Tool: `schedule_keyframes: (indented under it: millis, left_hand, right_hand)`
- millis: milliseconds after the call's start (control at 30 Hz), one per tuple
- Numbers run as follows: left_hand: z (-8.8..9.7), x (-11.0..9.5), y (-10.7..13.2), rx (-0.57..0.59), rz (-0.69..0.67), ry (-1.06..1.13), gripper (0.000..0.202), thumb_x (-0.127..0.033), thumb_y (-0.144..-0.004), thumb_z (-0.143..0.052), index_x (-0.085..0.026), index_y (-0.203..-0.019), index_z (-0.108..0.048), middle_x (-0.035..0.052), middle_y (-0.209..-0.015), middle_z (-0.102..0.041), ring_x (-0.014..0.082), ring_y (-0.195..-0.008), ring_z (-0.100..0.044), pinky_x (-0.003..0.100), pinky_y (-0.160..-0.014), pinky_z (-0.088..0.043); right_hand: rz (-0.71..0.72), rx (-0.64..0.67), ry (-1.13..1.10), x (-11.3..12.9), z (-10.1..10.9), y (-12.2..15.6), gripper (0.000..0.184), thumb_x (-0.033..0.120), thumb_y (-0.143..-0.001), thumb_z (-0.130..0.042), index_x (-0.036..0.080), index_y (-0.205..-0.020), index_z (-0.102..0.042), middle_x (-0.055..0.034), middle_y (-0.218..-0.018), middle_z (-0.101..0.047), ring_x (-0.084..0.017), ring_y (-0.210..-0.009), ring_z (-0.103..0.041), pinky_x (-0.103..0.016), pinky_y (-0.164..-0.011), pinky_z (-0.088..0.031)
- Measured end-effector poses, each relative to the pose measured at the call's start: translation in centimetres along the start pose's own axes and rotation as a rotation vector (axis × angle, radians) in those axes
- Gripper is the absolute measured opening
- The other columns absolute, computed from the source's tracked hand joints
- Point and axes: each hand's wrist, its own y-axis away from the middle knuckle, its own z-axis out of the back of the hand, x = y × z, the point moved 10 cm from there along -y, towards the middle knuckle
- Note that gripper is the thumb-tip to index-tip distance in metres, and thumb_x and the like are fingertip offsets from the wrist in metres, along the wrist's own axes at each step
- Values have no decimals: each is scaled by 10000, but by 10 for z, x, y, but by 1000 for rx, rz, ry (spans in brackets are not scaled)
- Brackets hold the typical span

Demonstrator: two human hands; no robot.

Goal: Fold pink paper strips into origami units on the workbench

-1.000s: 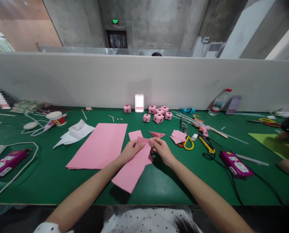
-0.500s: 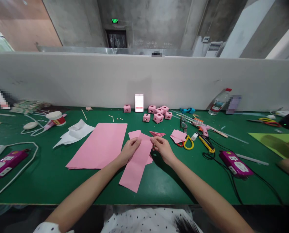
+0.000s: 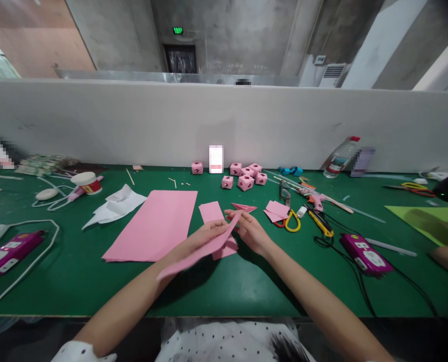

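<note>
A long strip of pink paper is tilted above the table, slanting from my fingers down to the lower left across my left forearm. My right hand pinches its upper end. Along its upper edge lie the fingers of my left hand, close together, gripping it; that thumb is hidden. Beneath them, another pink paper strip lies on the green table, partly covered. A folded pink paper piece sits just beyond my right fingers. To the left rests a stack of large pink sheets.
Several pink paper cubes stand at the back near a bright phone. Rightward are small pink squares, yellow-handled scissors, a utility knife, a glue gun and a purple box. A paper cup stands left.
The strip has turned from facing me to nearly edge-on, its lower end swinging left and up over my left forearm. My left hand has shifted slightly right and lower.
</note>
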Motion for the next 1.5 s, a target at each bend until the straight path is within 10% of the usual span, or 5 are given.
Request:
schedule_keyframes:
  millis: [367, 767, 1000, 1500]
  left_hand:
    - [43, -5, 3, -396, -61, -100, 334, -457, -729, -704, -149, -728, -575, -43, -619, -534, 79, -565, -464, 191, -546, -328]
    - [26, -12, 0, -236, -114, -269, 298, -433, -785, -642, -143, -722, -621, -24, -628, -545, 88, -550, -433, 205, -525, -322]
    - [21, -15, 0, -214, -123, -329, 327, -460, -807, -597, -149, -714, -633, -17, -608, -519, 117, -588, -441, 226, -556, -339]
    - [22, -12, 5, -280, -147, -132, 312, -426, -735, -713, -145, -837, -620, -11, -734, -569, 83, -603, -458, 211, -573, -346]
  right_hand:
    - [-201, -87, -46, -27, 11, -2, 444, 577, -782, -641, 198, -1013, -656, -37, -805, -691, -171, -729, -622, -284, -668, -470]
    - [-89, 106, 320, -12, -10, 4, 400, 468, -732, -735, 191, -1005, -644, -28, -963, -660, -171, -868, -606, -287, -798, -450]
    - [65, 55, 617, -6, -5, -1, 360, 517, -764, -671, 170, -757, -574, 31, -668, -535, -117, -613, -474, -241, -564, -366]
    - [78, -87, 495, -7, 10, -5, 397, 549, -779, -625, 163, -867, -610, -21, -798, -633, -167, -727, -559, -280, -665, -435]
